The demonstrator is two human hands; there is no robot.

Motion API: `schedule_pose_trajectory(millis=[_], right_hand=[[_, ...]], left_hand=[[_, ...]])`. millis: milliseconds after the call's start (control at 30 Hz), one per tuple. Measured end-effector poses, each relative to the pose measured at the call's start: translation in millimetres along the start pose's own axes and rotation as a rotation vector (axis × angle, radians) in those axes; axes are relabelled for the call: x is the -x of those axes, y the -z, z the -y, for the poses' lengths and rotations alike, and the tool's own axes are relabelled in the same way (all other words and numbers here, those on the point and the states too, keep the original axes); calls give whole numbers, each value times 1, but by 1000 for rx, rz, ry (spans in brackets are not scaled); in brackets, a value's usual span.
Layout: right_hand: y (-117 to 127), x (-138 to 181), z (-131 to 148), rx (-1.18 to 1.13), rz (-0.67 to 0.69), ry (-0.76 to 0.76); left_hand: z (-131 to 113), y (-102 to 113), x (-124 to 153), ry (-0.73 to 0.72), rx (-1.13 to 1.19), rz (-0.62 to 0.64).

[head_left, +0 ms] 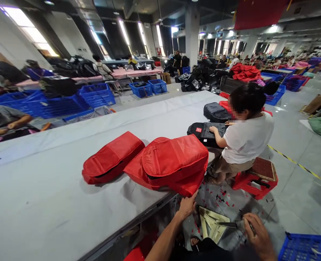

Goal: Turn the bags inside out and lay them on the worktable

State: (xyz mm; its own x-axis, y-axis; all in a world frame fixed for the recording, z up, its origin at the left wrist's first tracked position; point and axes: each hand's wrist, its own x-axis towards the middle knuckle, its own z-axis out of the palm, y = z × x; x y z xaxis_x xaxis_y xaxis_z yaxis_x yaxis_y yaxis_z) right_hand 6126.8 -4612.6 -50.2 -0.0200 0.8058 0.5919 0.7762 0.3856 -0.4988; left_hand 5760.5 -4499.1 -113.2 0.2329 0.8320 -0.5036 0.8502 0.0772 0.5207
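Observation:
At the near edge of the table, my left hand [187, 206] has its fingers closed on the hanging lower corner of a red backpack [173, 159]. This backpack lies on top of more red fabric, and its dark zip line shows along the side. A second red backpack [112, 157] rests flat to the left, touching the pile. Off the table at the lower right, my right hand [255, 232] is wrapped around a pair of scissors [228, 224]. Their blades point left, over the floor and away from the bags.
A white-covered table [54, 203] stretches across the view. A co-worker [244, 137] sits at its right end, hands on a black backpack [206, 131]. Below stand a cream triangular frame [213, 223], a red stool [258, 177] and a blue crate [307, 246]; scraps litter the floor.

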Motion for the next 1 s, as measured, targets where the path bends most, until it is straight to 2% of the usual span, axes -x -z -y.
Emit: schedule_pose_trajectory(millis=[100, 167, 300, 400, 467, 600, 767, 867, 1000], right_hand=[[-3, 13, 2, 44, -40, -145], [-2, 16, 5, 63, -33, -289], [3, 14, 21, 187, 46, -624], [7, 7, 38, 316, 110, -854], [9, 0, 48, 369, 145, -959], [12, -6, 52, 372, 144, -974], [16, -2, 40, 346, 156, -958], [17, -7, 34, 301, 136, -946], [16, -20, 28, 267, 134, -941]], left_hand=[[8, 14, 5, 20, -95, -32], [13, 26, 7, 66, -46, -75], [37, 63, 2, 98, 160, -112], [64, 98, -7, 32, 346, -84], [80, 119, -11, 0, 498, -108], [107, 162, -7, 65, 821, -291], [127, 220, 2, 182, 1147, -563], [130, 251, -1, 229, 1242, -599], [126, 281, -9, 293, 1269, -559]])
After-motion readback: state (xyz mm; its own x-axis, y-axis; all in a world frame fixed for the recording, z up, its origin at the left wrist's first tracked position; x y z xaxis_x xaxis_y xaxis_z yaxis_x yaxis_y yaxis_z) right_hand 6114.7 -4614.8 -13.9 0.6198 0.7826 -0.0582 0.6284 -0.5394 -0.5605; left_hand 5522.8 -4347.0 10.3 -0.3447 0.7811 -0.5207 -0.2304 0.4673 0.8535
